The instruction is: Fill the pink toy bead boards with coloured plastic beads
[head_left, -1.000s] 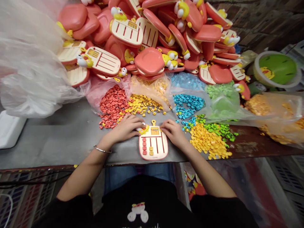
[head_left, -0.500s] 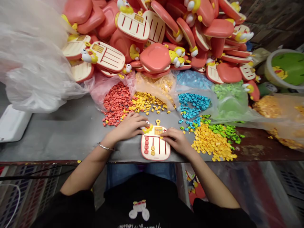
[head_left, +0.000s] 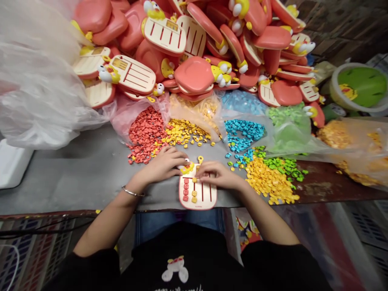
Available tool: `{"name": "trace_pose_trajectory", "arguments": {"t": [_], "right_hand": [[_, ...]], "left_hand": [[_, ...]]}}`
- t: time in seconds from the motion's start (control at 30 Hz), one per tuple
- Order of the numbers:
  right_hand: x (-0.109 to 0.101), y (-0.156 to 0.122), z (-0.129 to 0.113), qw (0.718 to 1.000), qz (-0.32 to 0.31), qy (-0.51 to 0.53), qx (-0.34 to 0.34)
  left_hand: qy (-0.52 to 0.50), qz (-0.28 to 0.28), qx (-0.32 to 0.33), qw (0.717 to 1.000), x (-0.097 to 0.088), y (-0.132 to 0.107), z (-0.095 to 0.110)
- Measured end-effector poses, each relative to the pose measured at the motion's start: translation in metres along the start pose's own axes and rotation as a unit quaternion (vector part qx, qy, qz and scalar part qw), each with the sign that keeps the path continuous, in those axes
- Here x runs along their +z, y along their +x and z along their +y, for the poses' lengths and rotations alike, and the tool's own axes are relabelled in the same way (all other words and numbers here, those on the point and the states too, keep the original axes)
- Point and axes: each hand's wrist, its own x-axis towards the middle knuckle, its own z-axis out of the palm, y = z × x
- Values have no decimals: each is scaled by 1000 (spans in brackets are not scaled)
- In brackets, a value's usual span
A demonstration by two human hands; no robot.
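Note:
A cream slotted toy board (head_left: 198, 199) with a red rim lies flat at the table's front edge. My left hand (head_left: 166, 163) grips its upper left corner, fingers bent over the yellow duck-like head (head_left: 187, 167). Several red pieces (head_left: 186, 190) sit in a column along the leftmost slot. Two yellow pieces (head_left: 194, 197) are low in the second slot. Near that slot's top is another yellow piece (head_left: 194, 180), pinched at the fingertips of my right hand (head_left: 216, 174). That hand reaches in from the right and covers part of the board's small window.
Loose red pieces (head_left: 145, 133), yellow pieces (head_left: 186, 131), blue pieces (head_left: 244, 133), green pieces (head_left: 286, 167) and orange-yellow pieces (head_left: 268, 182) lie in heaps beyond and right of the board. Behind, red-backed toy boards (head_left: 194, 74) are piled high. Plastic sheeting (head_left: 45, 101) bulges at left.
My right hand has moved left across the board, bringing the yellow piece from near the window to the second slot's top. My left hand keeps its grip. The view has shifted slightly.

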Motion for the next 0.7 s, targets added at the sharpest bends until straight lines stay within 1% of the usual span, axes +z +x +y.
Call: {"name": "trace_pose_trajectory", "arguments": {"t": [0.03,0.07,0.1,0.13,0.17,0.2,0.27,0.3,0.37,0.43,0.53,0.63,0.7], "right_hand": [[-4,3,6,998,57,-34,19],[-9,7,13,988,122,-85,41],[-14,12,22,971,179,-147,63],[-18,16,32,950,217,-208,83],[-23,20,41,932,232,-259,101],[-26,23,49,919,230,-297,116],[-30,25,56,911,218,-326,128],[-30,24,55,912,221,-322,121],[-25,16,42,922,244,-286,90],[-13,3,22,940,254,-222,51],[18,-15,-7,969,206,-136,23],[47,-24,-20,977,181,-115,14],[55,-27,-22,981,169,-93,12]], "left_hand": [[-2,-1,0,1000,0,0,0],[-4,-3,0,1000,0,0,0],[-4,-5,-2,1000,0,1,0],[-5,-7,-4,1000,-1,1,1],[-4,-9,-7,1000,-1,1,1],[-4,-10,-9,1000,-1,1,1],[-3,-11,-10,1000,-1,1,1],[-2,-10,-8,1000,-1,1,1],[-2,-6,-3,1000,0,1,1],[-3,-1,1,1000,0,0,0],[-4,3,2,1000,1,0,-1],[-6,3,1,1000,2,-1,-1],[-11,4,0,1000,2,0,-2]]}}
